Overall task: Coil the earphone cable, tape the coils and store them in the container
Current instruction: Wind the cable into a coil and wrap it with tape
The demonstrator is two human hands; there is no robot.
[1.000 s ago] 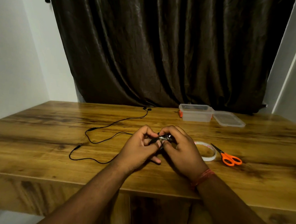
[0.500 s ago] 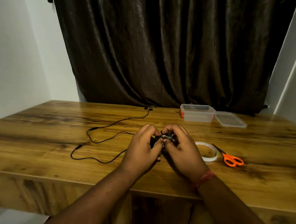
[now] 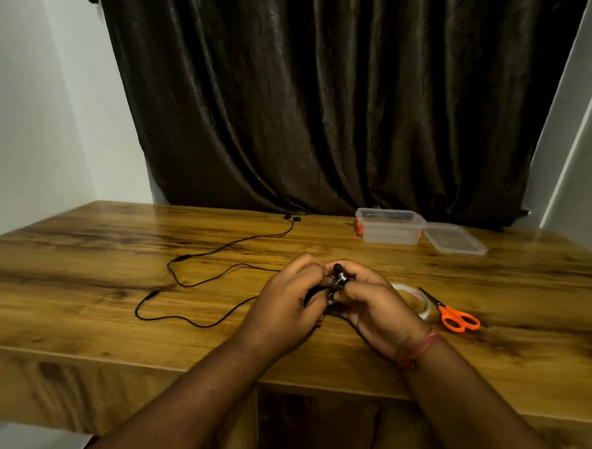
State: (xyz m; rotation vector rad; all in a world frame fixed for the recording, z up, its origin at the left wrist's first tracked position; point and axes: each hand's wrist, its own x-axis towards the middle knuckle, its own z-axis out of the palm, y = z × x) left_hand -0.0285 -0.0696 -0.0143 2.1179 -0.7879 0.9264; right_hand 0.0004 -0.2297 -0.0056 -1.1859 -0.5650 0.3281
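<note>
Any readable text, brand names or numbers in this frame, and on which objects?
Nothing legible.
Clear tape roll beside the orange-handled scissors: faint red print on its inner ring, too blurred to read.
Clear plastic container, flat clear lid, black earphone cable: no markings visible.

The wooden worktop [image 3: 77,316] carries a loose black earphone cable [image 3: 195,281], a clear container [image 3: 390,227] beside its lid [image 3: 453,238], a tape roll [image 3: 416,297] and orange-handled scissors [image 3: 456,317].

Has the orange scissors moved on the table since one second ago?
No. The scissors lie in the same place, just right of the tape roll, on the same wood grain.
</note>
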